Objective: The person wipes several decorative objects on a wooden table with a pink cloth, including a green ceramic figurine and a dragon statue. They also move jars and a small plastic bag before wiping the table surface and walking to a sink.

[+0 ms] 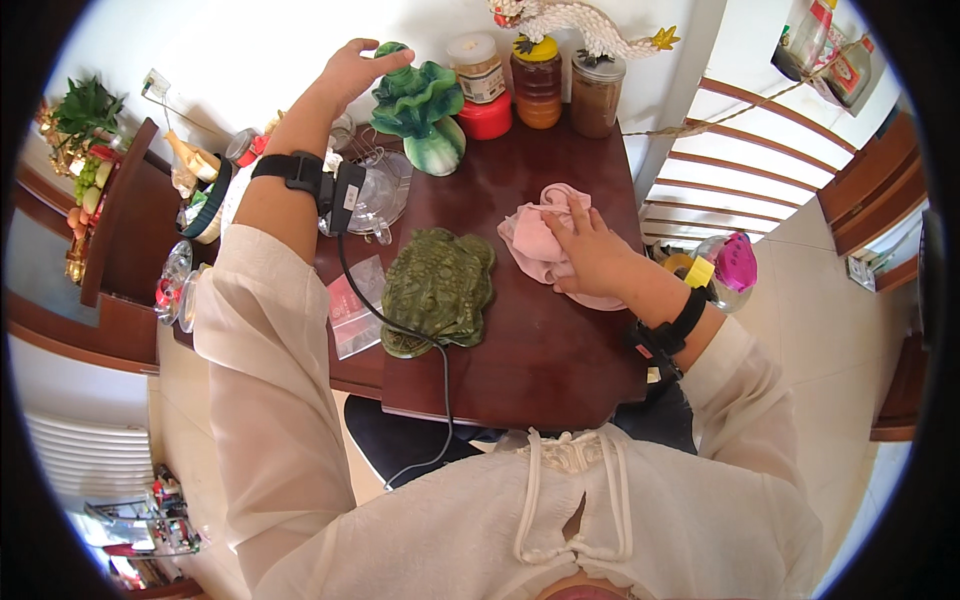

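My left hand (356,75) reaches to the back of the table, at the top of a green and white cabbage ornament (427,112). One digit crosses in front of the ornament's tip; whether the hand grips it is unclear. On the right, my right hand (600,259) lies with fingers spread over a crumpled pink cloth (529,244) on the dark red wooden table (532,352). Between my arms sits a green carved stone toad figurine (439,289). A black cable (446,390) from my left wrist strap runs across its near end.
Behind stand a lidded jar on a red container (484,120), a yellow-lidded jar (537,86) and a metal-lidded jar (598,94) under a white dragon figurine (585,28). Left are glassware (375,199) and a small plastic bag (356,307). A pink-topped clear container (731,270) is at right.
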Motion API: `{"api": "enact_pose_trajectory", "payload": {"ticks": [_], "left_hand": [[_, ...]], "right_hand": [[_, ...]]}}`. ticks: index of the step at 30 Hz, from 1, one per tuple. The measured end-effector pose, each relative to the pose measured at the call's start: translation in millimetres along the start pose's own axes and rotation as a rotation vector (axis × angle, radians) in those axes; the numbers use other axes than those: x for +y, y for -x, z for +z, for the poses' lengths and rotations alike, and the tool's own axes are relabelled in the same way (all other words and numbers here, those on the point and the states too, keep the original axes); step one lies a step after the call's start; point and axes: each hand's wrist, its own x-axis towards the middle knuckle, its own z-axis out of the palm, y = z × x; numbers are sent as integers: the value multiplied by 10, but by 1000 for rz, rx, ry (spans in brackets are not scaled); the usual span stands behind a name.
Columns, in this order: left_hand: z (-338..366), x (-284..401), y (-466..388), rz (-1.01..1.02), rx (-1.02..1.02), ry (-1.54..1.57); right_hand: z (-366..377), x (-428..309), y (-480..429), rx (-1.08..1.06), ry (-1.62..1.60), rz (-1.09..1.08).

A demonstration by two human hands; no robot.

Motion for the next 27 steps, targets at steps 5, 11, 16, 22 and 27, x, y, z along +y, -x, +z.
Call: {"api": "enact_pose_trajectory", "payload": {"ticks": [5, 11, 16, 22, 27], "left_hand": [[84, -105, 104, -53, -190, -91], [415, -383, -38, -10, -22, -115], [544, -431, -104, -24, 102, -71], [574, -389, -51, -38, 171, -125], [346, -284, -4, 13, 120, 119]], "right_hand": [[29, -14, 11, 14, 14, -2], [-12, -32, 32, -22, 2, 22], [-20, -51, 51, -20, 7, 26], [-6, -45, 58, -11, -12, 29], [14, -26, 29, -20, -7, 32]]}}
